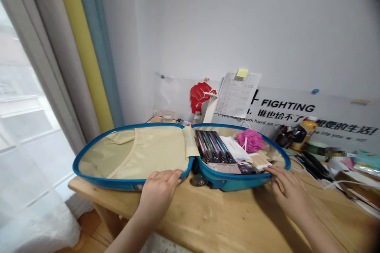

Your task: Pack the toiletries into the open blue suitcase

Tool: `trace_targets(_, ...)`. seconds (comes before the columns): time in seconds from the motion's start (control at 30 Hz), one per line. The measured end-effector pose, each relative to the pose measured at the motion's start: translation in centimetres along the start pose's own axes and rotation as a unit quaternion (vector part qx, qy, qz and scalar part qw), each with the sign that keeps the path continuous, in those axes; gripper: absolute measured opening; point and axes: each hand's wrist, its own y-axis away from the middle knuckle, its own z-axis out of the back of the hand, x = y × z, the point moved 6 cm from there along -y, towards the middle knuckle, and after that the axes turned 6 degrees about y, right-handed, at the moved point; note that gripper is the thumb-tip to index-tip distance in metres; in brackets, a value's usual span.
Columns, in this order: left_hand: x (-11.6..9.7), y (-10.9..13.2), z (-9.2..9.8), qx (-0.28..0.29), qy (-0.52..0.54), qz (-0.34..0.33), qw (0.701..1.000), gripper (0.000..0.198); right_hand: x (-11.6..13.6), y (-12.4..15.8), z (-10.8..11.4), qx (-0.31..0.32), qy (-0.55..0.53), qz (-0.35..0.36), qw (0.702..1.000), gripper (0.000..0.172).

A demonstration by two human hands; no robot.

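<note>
A small blue suitcase [237, 184] lies open on the wooden table, its cream-lined lid [160, 154] folded out to the left. My left hand [160, 187] is closed over the lid's front rim, close to the hinge. At the front right corner, my right hand [283, 184] curls its fingers over the rim of the packed half, with the thumb below. Inside this half lie a row of dark, slim pen-like items [213, 146], a white packet [234, 148], a pink mesh bath sponge [251, 140] and a flat pinkish box [224, 167].
The table [208, 213] holds a juice bottle [305, 132], cables and assorted clutter at right. Behind the suitcase stand a glass cup [168, 116] and a small clear bottle [196, 118]. Curtains [71, 47] hang at left. Papers [237, 95] and a banner [287, 106] are on the wall.
</note>
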Motion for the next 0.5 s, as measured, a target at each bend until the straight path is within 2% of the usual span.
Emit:
trace_targets(0.13, -0.3, 0.3, -0.3, -0.018, -0.006, 0.006, 1.0, 0.032, 0.0, -0.8, 0.4, 0.006, -0.011, -0.015, 1.0, 0.04)
trace_targets(0.23, 0.4, 1.4, 0.5, -0.045, -0.011, 0.02, 0.999, 0.034, 1.5, -2.8, 1.3, 0.029, -0.05, -0.022, 0.998, 0.042)
trace_targets(0.37, 3.2, 3.5, 2.4, -0.056, -0.036, 0.05, 0.997, 0.032, 5.0, -6.2, 0.7, 0.148, -0.056, -0.017, 0.987, 0.047)
trace_targets(0.5, 7.1, 5.6, 4.6, -0.057, -0.081, 0.078, 0.992, 0.032, 7.5, -8.8, -2.5, 0.251, -0.032, -0.015, 0.967, 0.05)
